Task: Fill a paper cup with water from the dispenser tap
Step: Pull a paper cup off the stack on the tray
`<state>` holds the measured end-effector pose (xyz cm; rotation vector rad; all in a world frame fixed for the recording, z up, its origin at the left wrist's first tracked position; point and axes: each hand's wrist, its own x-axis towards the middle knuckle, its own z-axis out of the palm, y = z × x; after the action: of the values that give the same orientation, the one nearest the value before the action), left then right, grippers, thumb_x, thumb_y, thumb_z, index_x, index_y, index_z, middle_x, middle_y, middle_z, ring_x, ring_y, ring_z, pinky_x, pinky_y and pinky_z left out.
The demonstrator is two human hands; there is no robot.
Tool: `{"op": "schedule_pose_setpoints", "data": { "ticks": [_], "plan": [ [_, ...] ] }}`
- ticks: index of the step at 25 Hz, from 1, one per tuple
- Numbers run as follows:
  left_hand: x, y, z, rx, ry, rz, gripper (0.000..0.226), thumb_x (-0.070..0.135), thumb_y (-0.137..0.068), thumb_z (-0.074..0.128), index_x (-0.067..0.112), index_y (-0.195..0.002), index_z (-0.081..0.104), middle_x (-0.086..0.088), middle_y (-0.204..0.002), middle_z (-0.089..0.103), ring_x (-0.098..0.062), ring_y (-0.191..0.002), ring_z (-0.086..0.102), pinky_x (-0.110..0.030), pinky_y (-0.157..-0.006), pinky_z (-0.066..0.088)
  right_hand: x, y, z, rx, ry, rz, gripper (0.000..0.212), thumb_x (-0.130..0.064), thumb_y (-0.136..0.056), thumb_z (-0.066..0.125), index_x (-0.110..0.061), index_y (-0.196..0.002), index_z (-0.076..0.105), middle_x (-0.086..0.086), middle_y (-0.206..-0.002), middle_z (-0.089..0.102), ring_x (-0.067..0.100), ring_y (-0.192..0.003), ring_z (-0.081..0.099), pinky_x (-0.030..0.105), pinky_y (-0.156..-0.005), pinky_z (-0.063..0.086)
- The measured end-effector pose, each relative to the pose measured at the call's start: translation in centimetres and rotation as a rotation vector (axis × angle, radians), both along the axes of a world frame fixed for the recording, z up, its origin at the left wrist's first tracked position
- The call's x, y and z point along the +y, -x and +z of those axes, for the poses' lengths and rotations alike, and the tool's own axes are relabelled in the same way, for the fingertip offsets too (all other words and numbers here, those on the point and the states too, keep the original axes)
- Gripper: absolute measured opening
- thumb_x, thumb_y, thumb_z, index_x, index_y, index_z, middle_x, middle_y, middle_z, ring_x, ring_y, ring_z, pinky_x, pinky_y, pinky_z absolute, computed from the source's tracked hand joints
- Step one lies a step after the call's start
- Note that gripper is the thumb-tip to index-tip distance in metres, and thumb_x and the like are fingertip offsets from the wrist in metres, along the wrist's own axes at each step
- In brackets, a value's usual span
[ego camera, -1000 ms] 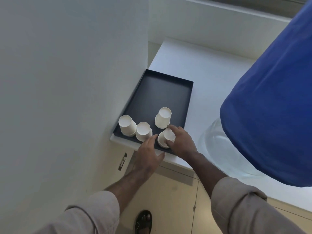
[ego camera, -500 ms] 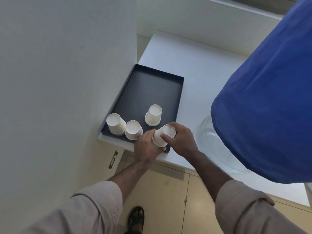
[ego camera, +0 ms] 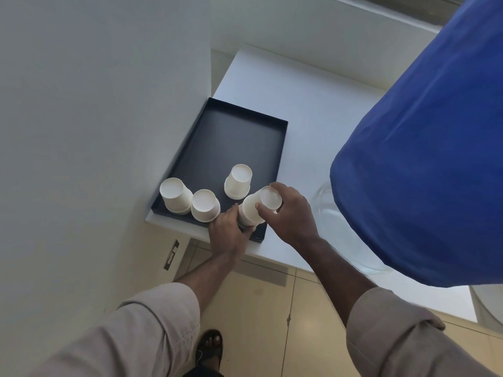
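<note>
Three paper cups (ego camera: 205,205) stand upside down on one black tray (ego camera: 239,137). Both grips, left hand (ego camera: 228,233) and right hand (ego camera: 290,213), close around a fourth, tilted cup (ego camera: 254,209).

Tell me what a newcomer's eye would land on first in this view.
The huge blue water bottle fills the right side, looming over the white counter. Next come the white paper cups, upside down on the black tray against the wall: three stand free. At the tray's near corner both hands meet on a tilted cup stack, the left hand at its lower end and the right hand gripping its top.
</note>
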<state>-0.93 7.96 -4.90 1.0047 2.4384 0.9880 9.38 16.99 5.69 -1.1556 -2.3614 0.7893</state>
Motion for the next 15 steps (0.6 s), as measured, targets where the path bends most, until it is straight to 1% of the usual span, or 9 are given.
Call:
{"op": "schedule_pose_setpoints", "data": {
  "ticks": [3,5,7,9,11,12,13,14,15],
  "plan": [
    [-0.2,0.0,-0.5,-0.002,0.027,-0.005,0.059,0.038,-0.07,0.085,0.014,-0.117,0.06,-0.005,-0.107,0.072,-0.031,-0.103,0.063,-0.041,-0.084,0.045,-0.3,-0.6,0.7,0.04,-0.101,-0.071,0.046,-0.043,-0.078,0.07,-0.018,-0.116,0.06,0.003,-0.097,0.066,0.02,-0.079,0.06,0.034,-0.067,0.054],
    [-0.7,-0.1,-0.2,-0.027,0.03,-0.017,0.07,0.037,-0.071,0.085,0.009,-0.128,0.056,-0.011,-0.124,0.068,-0.032,-0.118,0.059,-0.044,-0.097,0.046,-0.6,-0.9,1.2,0.11,-0.141,-0.139,0.049,-0.044,-0.078,0.069,-0.017,-0.119,0.06,0.003,-0.101,0.068,0.02,-0.08,0.062,0.033,-0.067,0.055],
    [-1.5,-0.9,0.7,-0.045,-0.018,-0.033,0.081,0.032,-0.073,0.086,0.004,-0.14,0.049,-0.014,-0.14,0.059,-0.033,-0.133,0.051,-0.047,-0.11,0.04,-1.0,-1.1,1.8,0.21,-0.133,-0.199,0.047,-0.043,-0.079,0.069,-0.017,-0.117,0.06,0.001,-0.102,0.068,0.018,-0.081,0.063,0.03,-0.066,0.055],
    [-2.8,-2.2,1.9,-0.029,-0.121,-0.016,0.081,0.028,-0.074,0.085,0.002,-0.141,0.049,-0.013,-0.143,0.056,-0.032,-0.135,0.049,-0.045,-0.113,0.038,-1.7,-1.3,2.4,0.324,-0.036,-0.277,0.04,-0.041,-0.08,0.07,-0.019,-0.113,0.061,-0.005,-0.094,0.068,0.015,-0.077,0.065,0.025,-0.064,0.055],
    [-4.5,-3.7,3.9,-0.118,-0.256,-0.006,0.084,0.037,-0.072,0.084,0.009,-0.142,0.048,-0.001,-0.144,0.053,-0.021,-0.134,0.048,-0.035,-0.111,0.038,-2.3,-2.1,3.1,0.422,0.24,-0.373,0.037,-0.038,-0.083,0.069,-0.016,-0.112,0.063,-0.004,-0.087,0.07,0.016,-0.069,0.068,0.026,-0.06,0.057],
    [-5.0,-4.0,5.0,-0.244,-0.298,-0.032,0.089,0.046,-0.069,0.082,0.014,-0.144,0.045,0.007,-0.146,0.048,-0.014,-0.134,0.045,-0.031,-0.11,0.036,-2.3,-2.3,3.4,0.469,0.454,-0.409,0.037,-0.036,-0.084,0.068,-0.013,-0.113,0.063,0.002,-0.086,0.071,0.02,-0.064,0.069,0.029,-0.057,0.058],
    [-5.1,-4.1,6.0,-0.387,-0.325,-0.068,0.095,0.054,-0.067,0.079,0.018,-0.146,0.04,0.01,-0.149,0.044,-0.011,-0.135,0.044,-0.03,-0.11,0.036,-2.3,-2.3,3.6,0.527,0.704,-0.425,0.037,-0.034,-0.086,0.065,-0.008,-0.113,0.062,0.008,-0.085,0.07,0.024,-0.061,0.068,0.032,-0.056,0.058],
    [-5.5,-5.2,7.5,-0.502,-0.365,-0.1,0.097,0.055,-0.066,0.078,0.021,-0.147,0.036,0.007,-0.15,0.046,-0.012,-0.136,0.045,-0.032,-0.111,0.039,-3.0,-3.7,4.2,0.592,0.94,-0.409,0.037,-0.032,-0.087,0.063,-0.005,-0.113,0.061,0.014,-0.085,0.067,0.028,-0.06,0.066,0.033,-0.055,0.056],
    [-5.4,-5.6,8.6,-0.606,-0.414,-0.12,0.095,0.051,-0.068,0.079,0.02,-0.147,0.036,0.0,-0.147,0.05,-0.018,-0.135,0.049,-0.037,-0.111,0.043,-3.3,-4.5,4.6,0.649,1.132,-0.381,0.037,-0.031,-0.088,0.061,-0.004,-0.112,0.059,0.018,-0.086,0.064,0.029,-0.059,0.064,0.034,-0.056,0.055]
  ]
}}
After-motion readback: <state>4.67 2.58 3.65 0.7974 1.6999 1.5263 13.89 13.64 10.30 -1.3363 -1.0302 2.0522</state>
